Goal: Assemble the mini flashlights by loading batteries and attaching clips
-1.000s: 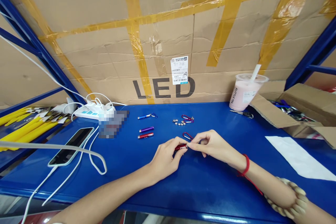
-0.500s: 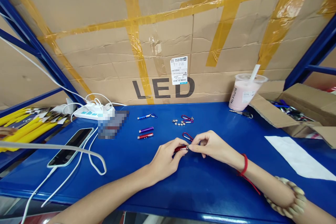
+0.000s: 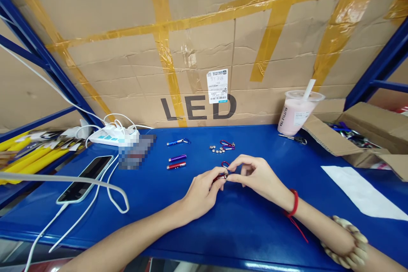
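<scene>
My left hand (image 3: 200, 190) is closed around a small red penlight tube (image 3: 219, 177), its end pointing right. At that end my right hand (image 3: 256, 172) has thumb and index finger brought together; whatever lies between the tips is too small to make out. Just behind the fingers a red carabiner clip (image 3: 225, 163) is partly covered. Farther back lie several button cells (image 3: 217, 151) beside red and purple carabiner caps (image 3: 227, 145). To the left are a blue penlight (image 3: 174, 143) with its clip, a purple tube (image 3: 177, 158) and a red tube (image 3: 176, 165).
A phone (image 3: 84, 180) and white cables lie left, near a power strip (image 3: 111, 136). At the right stand a pink drink cup (image 3: 299, 112), keys (image 3: 293, 138), white paper (image 3: 363, 191) and an open carton (image 3: 360, 136). A large cardboard box (image 3: 197, 59) backs the blue table.
My right hand has shifted slightly left, its index finger and thumb now over the tube's end and partly covering the red clip. My left hand keeps its hold almost in place.
</scene>
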Demonstrator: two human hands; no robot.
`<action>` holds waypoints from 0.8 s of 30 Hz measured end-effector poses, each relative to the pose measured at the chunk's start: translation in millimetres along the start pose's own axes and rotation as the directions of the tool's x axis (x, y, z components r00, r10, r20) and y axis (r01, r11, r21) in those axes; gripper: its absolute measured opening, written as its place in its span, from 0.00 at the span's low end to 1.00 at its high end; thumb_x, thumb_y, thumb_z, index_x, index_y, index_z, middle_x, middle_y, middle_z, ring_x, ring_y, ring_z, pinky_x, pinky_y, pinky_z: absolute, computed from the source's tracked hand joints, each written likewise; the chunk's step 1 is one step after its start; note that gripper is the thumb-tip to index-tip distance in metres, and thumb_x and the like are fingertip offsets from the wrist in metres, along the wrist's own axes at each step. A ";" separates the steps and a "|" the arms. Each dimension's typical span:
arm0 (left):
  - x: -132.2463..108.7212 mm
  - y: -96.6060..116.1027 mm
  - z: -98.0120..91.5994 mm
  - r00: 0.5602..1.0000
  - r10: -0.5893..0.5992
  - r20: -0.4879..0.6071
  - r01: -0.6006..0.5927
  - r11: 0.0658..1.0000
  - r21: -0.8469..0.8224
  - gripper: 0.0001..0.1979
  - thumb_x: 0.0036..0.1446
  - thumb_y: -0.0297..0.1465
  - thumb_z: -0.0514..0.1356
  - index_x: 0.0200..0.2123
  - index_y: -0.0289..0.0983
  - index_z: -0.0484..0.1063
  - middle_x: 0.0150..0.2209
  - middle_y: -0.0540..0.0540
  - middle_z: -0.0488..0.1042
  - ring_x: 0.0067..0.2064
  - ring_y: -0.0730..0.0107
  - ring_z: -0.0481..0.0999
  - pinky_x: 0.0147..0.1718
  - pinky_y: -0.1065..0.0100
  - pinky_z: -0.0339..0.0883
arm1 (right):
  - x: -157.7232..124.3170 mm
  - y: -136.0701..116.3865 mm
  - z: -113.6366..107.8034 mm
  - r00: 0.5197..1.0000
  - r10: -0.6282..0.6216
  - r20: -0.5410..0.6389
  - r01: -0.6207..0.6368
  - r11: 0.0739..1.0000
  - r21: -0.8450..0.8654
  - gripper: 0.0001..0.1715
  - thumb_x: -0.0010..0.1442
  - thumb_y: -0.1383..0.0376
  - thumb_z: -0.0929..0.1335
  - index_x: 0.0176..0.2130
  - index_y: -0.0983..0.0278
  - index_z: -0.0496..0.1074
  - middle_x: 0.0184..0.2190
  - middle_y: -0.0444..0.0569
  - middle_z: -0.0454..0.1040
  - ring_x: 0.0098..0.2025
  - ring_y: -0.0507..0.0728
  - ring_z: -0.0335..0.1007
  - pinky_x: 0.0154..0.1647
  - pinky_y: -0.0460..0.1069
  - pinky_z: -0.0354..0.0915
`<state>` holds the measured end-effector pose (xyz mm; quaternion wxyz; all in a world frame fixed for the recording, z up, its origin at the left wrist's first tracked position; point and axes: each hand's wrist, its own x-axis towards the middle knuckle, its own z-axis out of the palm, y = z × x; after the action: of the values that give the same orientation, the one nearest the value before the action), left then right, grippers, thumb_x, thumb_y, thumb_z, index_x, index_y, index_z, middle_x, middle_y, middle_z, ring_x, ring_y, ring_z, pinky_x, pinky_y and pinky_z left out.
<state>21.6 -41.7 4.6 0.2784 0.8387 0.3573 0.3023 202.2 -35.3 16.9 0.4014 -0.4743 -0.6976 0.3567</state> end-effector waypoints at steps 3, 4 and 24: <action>0.7 -1.1 0.5 1.000 -0.018 0.003 0.018 1.000 -0.021 0.10 0.62 0.29 0.44 0.40 0.38 0.63 0.26 0.53 0.67 0.28 0.75 0.68 0.32 0.74 0.61 | -2.3 0.9 -1.4 0.984 -0.178 -0.030 0.175 0.982 -0.076 0.16 0.49 0.53 0.70 0.29 0.64 0.75 0.31 0.48 0.73 0.20 0.47 0.62 0.22 0.44 0.61; 0.8 -1.3 0.6 1.000 -0.028 0.006 0.028 0.999 -0.025 0.10 0.62 0.30 0.44 0.40 0.39 0.63 0.26 0.53 0.67 0.28 0.75 0.68 0.32 0.74 0.61 | -3.2 1.5 -2.3 0.974 -0.227 -0.024 0.222 0.967 -0.126 0.15 0.50 0.53 0.69 0.30 0.63 0.76 0.32 0.48 0.73 0.22 0.48 0.63 0.23 0.44 0.62; -4.3 -2.8 1.2 0.995 -0.054 0.078 0.056 0.998 -0.023 0.08 0.62 0.30 0.45 0.32 0.39 0.60 0.28 0.53 0.72 0.32 0.73 0.72 0.34 0.73 0.63 | -6.7 1.8 -3.9 0.974 -0.218 0.068 0.228 0.922 -0.311 0.12 0.53 0.57 0.68 0.25 0.60 0.76 0.29 0.45 0.73 0.27 0.50 0.67 0.28 0.44 0.60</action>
<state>18.8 -43.6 0.6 0.3106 0.8362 0.3654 0.2662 207.9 -40.6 15.5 0.3467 -0.4444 -0.8016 0.1995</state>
